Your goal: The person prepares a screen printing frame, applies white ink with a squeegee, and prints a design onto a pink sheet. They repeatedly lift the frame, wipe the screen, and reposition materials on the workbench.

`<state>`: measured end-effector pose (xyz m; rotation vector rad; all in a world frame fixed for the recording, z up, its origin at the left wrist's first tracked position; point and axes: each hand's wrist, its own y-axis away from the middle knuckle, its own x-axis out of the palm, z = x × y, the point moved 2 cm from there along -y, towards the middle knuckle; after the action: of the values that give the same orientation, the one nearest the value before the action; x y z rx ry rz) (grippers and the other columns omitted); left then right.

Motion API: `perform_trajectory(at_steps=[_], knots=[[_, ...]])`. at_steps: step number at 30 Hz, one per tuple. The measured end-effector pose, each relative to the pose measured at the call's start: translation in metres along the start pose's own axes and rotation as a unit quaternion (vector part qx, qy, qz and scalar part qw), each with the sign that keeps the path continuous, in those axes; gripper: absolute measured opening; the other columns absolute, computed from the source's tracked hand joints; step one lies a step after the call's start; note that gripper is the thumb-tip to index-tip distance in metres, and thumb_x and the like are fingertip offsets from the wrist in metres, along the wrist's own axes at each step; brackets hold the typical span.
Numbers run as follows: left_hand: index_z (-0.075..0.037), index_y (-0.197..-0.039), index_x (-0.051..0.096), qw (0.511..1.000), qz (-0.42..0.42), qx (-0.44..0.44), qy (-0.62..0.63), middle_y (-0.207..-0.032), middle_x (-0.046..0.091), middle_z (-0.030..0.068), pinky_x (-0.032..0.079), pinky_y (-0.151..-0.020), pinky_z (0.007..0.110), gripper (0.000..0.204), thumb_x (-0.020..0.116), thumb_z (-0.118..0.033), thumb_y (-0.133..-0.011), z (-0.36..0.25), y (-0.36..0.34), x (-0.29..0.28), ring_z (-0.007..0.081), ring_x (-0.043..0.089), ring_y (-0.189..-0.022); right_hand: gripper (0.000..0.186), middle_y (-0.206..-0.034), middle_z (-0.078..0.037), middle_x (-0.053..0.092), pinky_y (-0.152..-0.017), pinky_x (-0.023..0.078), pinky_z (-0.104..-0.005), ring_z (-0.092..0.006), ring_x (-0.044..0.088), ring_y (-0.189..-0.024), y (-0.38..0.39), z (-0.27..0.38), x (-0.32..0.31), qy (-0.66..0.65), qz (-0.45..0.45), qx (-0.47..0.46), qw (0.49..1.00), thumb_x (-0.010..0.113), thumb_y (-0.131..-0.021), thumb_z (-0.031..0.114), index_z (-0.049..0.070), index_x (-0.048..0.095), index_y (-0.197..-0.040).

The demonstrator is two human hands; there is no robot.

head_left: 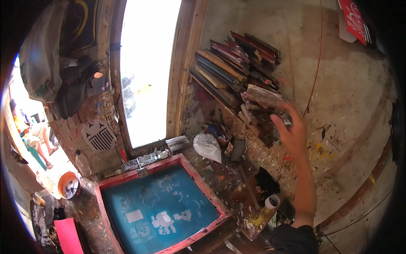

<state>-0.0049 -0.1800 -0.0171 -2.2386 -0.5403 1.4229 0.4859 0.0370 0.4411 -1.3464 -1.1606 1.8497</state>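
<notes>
My right hand [292, 131] reaches out over a stack of wooden-handled squeegees leaning by the wall. Its fingers curl over the right end of a worn wooden squeegee [263, 96], and the thumb sits just under the lower edge. The blade side of this squeegee is hidden from me. More squeegees [220, 67] with stained handles lie in a row behind it. My left hand is out of the picture. Lower down, a printing screen [111, 228] with a red frame and blue-green mesh bears several pale cartoon figures. Metal hinge clamps [141, 163] hold its far edge.
A white bag [207, 147] lies behind the screen. On the right are a dark cloth [266, 181], a small white tub [272, 201] and a paint-splattered board [253, 224]. An orange-rimmed bucket [69, 185] and a pink sheet [68, 237] are left. A person sits outside the far-left opening.
</notes>
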Motion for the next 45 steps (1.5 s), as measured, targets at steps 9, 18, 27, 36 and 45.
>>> perform_trajectory(at_steps=[9, 18, 27, 36, 45], knots=[[0.001, -0.135, 0.058, 0.999, 0.001, -0.044, -0.011, -0.133, 0.058, 0.0231, 0.045, -0.105, 0.051, 0.059, 0.075, -0.035, -0.091, 0.002, 0.002, -0.018, 0.0417, 0.055, -0.122, 0.049, -0.117, -0.022, 0.072, -0.093, 0.051, -0.0406, -0.0393, 0.068, -0.105, -0.078, -0.057, 0.024, 0.054, 0.247, 0.044, 0.966, 0.066, -0.099, 0.03, -0.001, 0.058, -0.136], [-0.001, -0.137, 0.057, 0.998, 0.027, -0.046, -0.04, -0.133, 0.059, 0.022, 0.045, -0.105, 0.05, 0.062, 0.076, -0.037, -0.09, -0.023, -0.014, -0.014, 0.0408, 0.056, -0.123, 0.045, -0.112, -0.016, 0.072, -0.094, 0.049, -0.0363, -0.0257, 0.066, -0.104, -0.097, -0.07, -0.012, 0.013, -0.143, 0.062, 0.988, 0.058, -0.106, 0.037, -0.001, 0.062, -0.129], [-0.008, -0.145, 0.05, 0.995, 0.062, -0.054, -0.047, -0.145, 0.051, 0.0168, 0.042, -0.109, 0.05, 0.092, 0.087, -0.048, -0.072, -0.004, -0.013, 0.003, 0.0358, 0.051, -0.129, 0.036, -0.098, -0.018, 0.074, -0.086, 0.052, -0.0422, -0.0301, 0.072, -0.094, 0.06, 0.115, 0.138, -0.262, 0.493, -0.063, 0.827, 0.076, -0.09, 0.022, 0.003, 0.062, -0.117], [-0.008, -0.144, 0.049, 0.994, 0.016, -0.076, -0.078, -0.142, 0.049, 0.0161, 0.046, -0.104, 0.047, 0.095, 0.09, -0.049, -0.068, -0.013, -0.009, -0.015, 0.0329, 0.053, -0.124, 0.037, -0.093, -0.025, 0.073, -0.077, 0.052, -0.0531, -0.0439, 0.07, -0.09, 0.23, 0.217, 0.324, -0.301, 0.589, -0.182, 0.727, 0.073, -0.086, 0.021, 0.006, 0.063, -0.119], [-0.007, -0.143, 0.049, 0.992, 0.04, -0.094, -0.072, -0.144, 0.049, 0.0158, 0.043, -0.108, 0.048, 0.1, 0.093, -0.045, -0.063, -0.014, -0.01, -0.01, 0.0354, 0.049, -0.131, 0.035, -0.096, -0.024, 0.073, -0.085, 0.049, -0.0565, -0.0452, 0.069, -0.095, 0.242, 0.208, 0.335, -0.274, 0.601, -0.199, 0.724, 0.071, -0.088, 0.026, 0.009, 0.063, -0.118]])
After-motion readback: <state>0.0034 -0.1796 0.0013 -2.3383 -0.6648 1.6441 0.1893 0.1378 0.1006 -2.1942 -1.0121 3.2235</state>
